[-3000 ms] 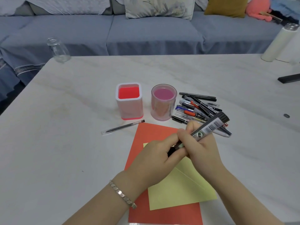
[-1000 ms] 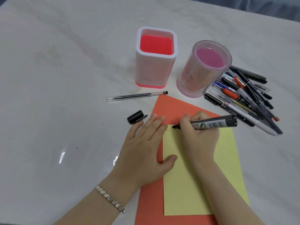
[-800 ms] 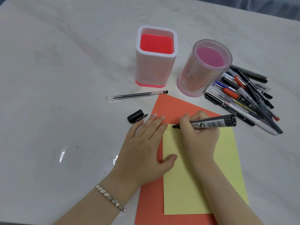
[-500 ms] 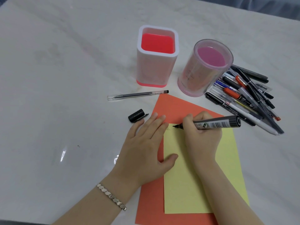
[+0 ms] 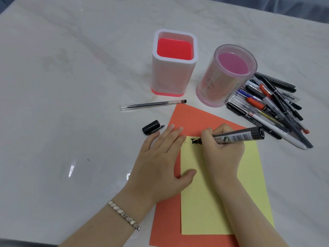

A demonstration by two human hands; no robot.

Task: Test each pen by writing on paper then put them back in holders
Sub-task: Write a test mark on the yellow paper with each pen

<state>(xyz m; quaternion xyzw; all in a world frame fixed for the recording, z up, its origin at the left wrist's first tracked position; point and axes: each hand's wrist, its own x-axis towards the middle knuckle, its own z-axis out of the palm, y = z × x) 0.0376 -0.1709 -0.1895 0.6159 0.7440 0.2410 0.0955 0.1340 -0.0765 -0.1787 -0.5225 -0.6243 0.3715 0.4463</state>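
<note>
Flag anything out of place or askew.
Minor only: the ribbed black plastic cap lies loose on the white marbled table while the right hand writes with the thick black marker; one clear-barrelled pen lies apart from the pen pile.

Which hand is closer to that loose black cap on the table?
Left. The left hand lies flat just beside the black cap; the right hand grips the marker farther right.

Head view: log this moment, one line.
right hand: grips black marker, tip on yellow paper | left hand: flat, steadies yellow paper | cap: off, on table
</note>
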